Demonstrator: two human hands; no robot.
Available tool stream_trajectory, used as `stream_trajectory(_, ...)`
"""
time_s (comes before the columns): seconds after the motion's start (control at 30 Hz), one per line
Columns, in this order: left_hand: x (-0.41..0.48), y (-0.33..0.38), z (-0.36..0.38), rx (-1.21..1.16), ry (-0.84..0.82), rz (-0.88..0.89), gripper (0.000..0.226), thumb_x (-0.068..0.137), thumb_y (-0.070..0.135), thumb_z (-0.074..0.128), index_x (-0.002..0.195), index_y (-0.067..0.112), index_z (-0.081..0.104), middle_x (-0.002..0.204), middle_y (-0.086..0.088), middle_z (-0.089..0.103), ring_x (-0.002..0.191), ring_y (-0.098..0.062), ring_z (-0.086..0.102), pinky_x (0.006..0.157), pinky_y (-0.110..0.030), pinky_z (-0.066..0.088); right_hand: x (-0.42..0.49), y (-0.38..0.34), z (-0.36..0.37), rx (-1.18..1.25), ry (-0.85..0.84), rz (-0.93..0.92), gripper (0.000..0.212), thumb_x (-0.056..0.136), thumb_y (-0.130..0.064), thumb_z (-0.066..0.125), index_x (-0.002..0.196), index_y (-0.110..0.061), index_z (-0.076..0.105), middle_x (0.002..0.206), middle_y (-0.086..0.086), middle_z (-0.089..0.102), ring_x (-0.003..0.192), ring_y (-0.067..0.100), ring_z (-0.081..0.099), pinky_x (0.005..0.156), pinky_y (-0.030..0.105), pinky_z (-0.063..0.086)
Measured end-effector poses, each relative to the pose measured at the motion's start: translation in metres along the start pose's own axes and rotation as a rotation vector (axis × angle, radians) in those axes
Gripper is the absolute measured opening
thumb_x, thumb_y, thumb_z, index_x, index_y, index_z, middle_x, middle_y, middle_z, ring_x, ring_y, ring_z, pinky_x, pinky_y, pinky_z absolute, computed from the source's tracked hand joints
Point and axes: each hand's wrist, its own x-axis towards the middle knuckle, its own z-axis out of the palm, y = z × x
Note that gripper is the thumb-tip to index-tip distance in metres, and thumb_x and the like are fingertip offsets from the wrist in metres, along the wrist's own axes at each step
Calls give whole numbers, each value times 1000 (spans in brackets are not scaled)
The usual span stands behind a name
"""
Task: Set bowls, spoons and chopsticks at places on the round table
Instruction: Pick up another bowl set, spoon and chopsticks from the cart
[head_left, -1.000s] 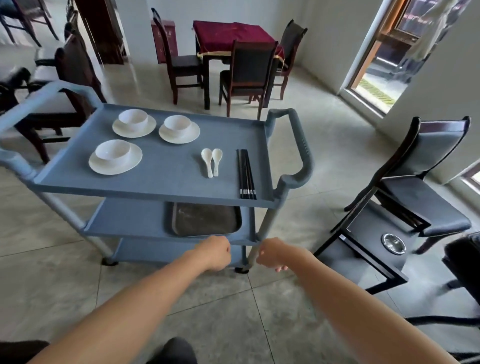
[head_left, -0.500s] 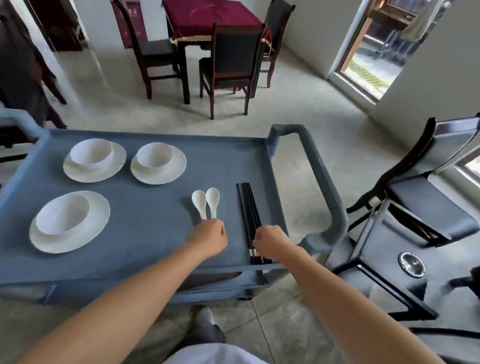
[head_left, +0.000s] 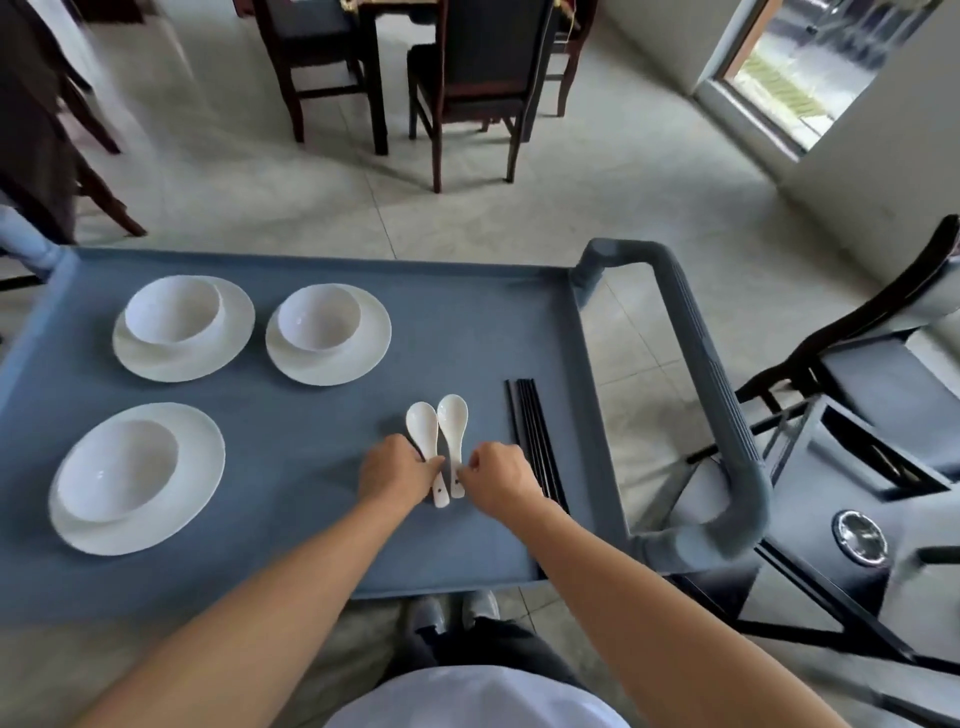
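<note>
Arms: both bare, stretched forward, converging.
Left hand: knuckles up, fingers curled, pinching left spoon handle.
Right hand: knuckles up, fingertips pinching right spoon handle.

On the cart's top shelf we had three bowls, each on its own plate. The far-left bowl and the middle bowl stood side by side along the far edge, and the near bowl sat before them at the left. Right of centre lay the left spoon and the right spoon, side by side, with the chopsticks just to their right. Our left hand pinched the left spoon's handle, and our right hand the right spoon's.
</note>
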Motion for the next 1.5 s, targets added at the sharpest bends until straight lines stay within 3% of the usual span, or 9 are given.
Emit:
stream_trajectory(0.17, 0, 9, -3, -25, -58, -41, 21, 67, 32, 63, 64, 12, 66, 54, -2, 67, 49, -19, 67, 50, -25, 52, 12, -8, 6, 25, -50, 19, 23, 84, -27, 57, 65, -15, 49, 70, 1, 56, 56, 19, 51, 44, 24, 34)
stream_trajectory(0.43, 2, 26, -18, -4, 17, -48, 32, 72, 41, 60, 63, 12, 67, 49, -1, 67, 45, -13, 65, 42, -21, 39, 24, -11, -13, 102, 20, -96, 33, 91, -31, 50, 64, -13, 46, 65, 1, 55, 52, 20, 46, 46, 28, 36)
stream_trajectory(0.57, 5, 46, -35, 10, 116, 8, 29, 77, 37, 64, 64, 11, 67, 62, -5, 70, 65, -23, 69, 52, -29, 48, 38, -30, -27, 449, -73, -152, 30, 93, -21, 45, 79, -2, 64, 81, 11, 70, 70, 32, 67, 65, 41, 57)
stream_trajectory(0.7, 5, 53, -48, -16, 158, 82, 15, 78, 31, 67, 72, 17, 65, 66, 1, 69, 68, -23, 68, 64, -35, 57, 54, -39, -35, 736, -267, -170, 34, 90, -34, 63, 90, -1, 70, 70, 4, 66, 62, 19, 65, 57, 29, 51)
stream_trajectory(0.87, 7, 35, -52, -155, 38, 154, 16, 79, 38, 72, 83, 23, 67, 68, 7, 70, 61, -12, 66, 65, -34, 57, 70, -34, -29, 909, -344, -112, 20, 92, -16, 62, 98, 3, 68, 81, 12, 67, 69, 25, 65, 62, 33, 52)
stream_trajectory(1.07, 67, 6, -101, -431, 486, -241, 62, 81, 41, 69, 125, 4, 47, 125, -15, 59, 103, -36, 63, 78, -40, 56, 79, -5, -41, 761, -62, 27, 14, 91, -19, 54, 81, -12, 59, 65, 3, 52, 53, 18, 45, 52, 27, 36)
stream_trajectory(1.17, 94, 1, -118, -625, 375, -481, 84, 81, 47, 68, 142, 5, 27, 141, -17, 39, 116, -38, 54, 77, -48, 60, 72, 24, -51, 578, 155, 80, 33, 89, -41, 53, 84, -9, 58, 68, 1, 54, 58, 18, 49, 52, 28, 36)
stream_trajectory(1.27, 116, -2, -124, -835, 256, -549, 75, 83, 41, 67, 143, 12, 32, 142, -10, 43, 115, -37, 56, 72, -49, 60, 52, 41, -45, 462, 261, 168, 43, 84, -56, 61, 91, -16, 48, 76, -5, 56, 69, 17, 55, 52, 28, 36)
stream_trajectory(1.5, 150, -18, -125, -1025, 67, -648, 56, 86, 19, 60, 139, 27, 43, 138, -4, 50, 114, -39, 58, 81, -58, 56, 37, 41, -11, 161, 296, 263, 19, 82, -18, 63, 88, -11, 46, 85, 4, 56, 68, 22, 55, 52, 30, 41)
